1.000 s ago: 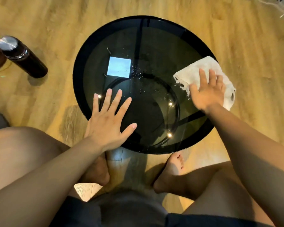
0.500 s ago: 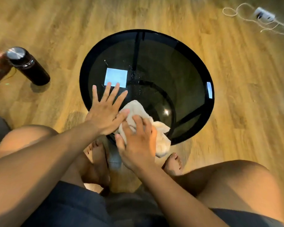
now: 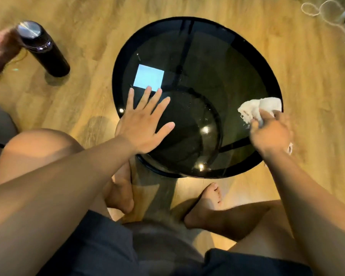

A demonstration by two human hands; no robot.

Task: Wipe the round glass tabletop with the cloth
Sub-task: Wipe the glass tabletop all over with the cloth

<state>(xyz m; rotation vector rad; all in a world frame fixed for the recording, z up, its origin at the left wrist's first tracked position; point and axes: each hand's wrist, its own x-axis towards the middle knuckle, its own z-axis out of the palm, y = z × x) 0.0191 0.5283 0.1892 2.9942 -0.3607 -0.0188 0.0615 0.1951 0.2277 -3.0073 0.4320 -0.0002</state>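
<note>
At the right rim of the round glass counter (image 3: 197, 56), I see my right hand (image 3: 271, 134) pressing the white cloth (image 3: 255, 108) onto the glass, fingers (image 3: 266, 114) curled down and clamped on the bunched fabric; the hand is blurred, so I judge it is mid-stroke. My left hand (image 3: 141, 124) lies flat on the near-left part of the glass, its fingers (image 3: 145, 97) spread apart and holding nothing, which looks like bracing.

What worries me first is the edge. The cloth sits right at the rim and a frayed bit hangs below my right wrist, so a stroke carried too far outward could run off the glass and drop the cloth to the floor (image 3: 317, 96). Second, my flat left palm will probably leave prints on glass I mean to clean, so that patch will need a pass of its own. Third, leaning hard on the near edge could tip or shift the counter, since the load sits off centre. Small specks show near the middle of the glass, and a sweep that hugs the rim would miss them.

My count: one counter, one cloth, two hands of mine, two bare feet below the near edge. On the floor to the left stands one dark bottle (image 3: 42, 48) with a metal cap, well apart from the counter. At the far right corner lies one pale cord (image 3: 315, 8).
</note>
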